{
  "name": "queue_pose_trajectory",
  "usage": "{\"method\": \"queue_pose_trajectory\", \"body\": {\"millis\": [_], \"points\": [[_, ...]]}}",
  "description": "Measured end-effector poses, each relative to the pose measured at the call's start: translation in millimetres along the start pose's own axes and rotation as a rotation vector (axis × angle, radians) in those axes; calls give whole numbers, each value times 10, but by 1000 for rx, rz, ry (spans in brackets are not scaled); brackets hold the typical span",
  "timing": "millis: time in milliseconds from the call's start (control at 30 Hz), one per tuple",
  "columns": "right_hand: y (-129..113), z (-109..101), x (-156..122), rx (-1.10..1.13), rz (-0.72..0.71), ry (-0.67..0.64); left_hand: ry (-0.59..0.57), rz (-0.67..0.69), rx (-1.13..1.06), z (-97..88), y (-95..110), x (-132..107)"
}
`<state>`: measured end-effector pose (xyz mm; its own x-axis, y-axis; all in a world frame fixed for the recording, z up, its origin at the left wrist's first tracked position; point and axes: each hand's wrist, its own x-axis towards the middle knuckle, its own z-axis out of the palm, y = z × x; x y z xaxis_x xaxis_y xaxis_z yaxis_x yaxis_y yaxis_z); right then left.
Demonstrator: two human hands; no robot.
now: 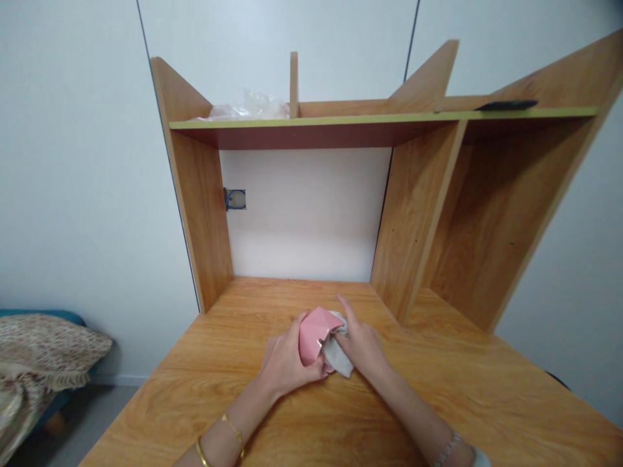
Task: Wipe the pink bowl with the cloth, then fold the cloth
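Observation:
My left hand is wrapped around a small pink object with angular, smooth faces and a shiny spot near its edge; its exact kind I cannot make out. Closed on a pale grey-white cloth, my right hand presses against the pink object's right side, its index finger pointing up and away. Part of the cloth hangs down beside the object, and the right fingertips are hidden at its folds. Both hands are just above the wooden desk.
Behind the hands stands a wooden hutch with a shelf. Clear plastic wrapping and a flat black item lie on it. An open wall socket box shows in the back wall. At left is a patterned blanket.

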<state>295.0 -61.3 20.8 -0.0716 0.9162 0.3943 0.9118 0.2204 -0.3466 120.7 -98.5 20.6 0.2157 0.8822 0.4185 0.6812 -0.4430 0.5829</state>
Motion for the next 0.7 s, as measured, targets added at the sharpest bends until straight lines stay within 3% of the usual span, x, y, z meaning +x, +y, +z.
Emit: {"method": "queue_pose_trajectory", "body": {"millis": [167, 300, 500, 600, 700], "points": [[56, 91, -3, 207, -6, 16, 82, -20, -61, 34, -42, 13], [32, 138, -10, 333, 35, 74, 163, -82, -251, 77, -93, 51], [18, 178, 18, 592, 107, 190, 1, -33, -698, 216, -94, 41], [40, 244, 47, 742, 98, 233, -58, -63, -724, 239, -61, 23], [41, 279, 70, 785, 122, 176, -28, -90, -684, 216, -41, 30]]}}
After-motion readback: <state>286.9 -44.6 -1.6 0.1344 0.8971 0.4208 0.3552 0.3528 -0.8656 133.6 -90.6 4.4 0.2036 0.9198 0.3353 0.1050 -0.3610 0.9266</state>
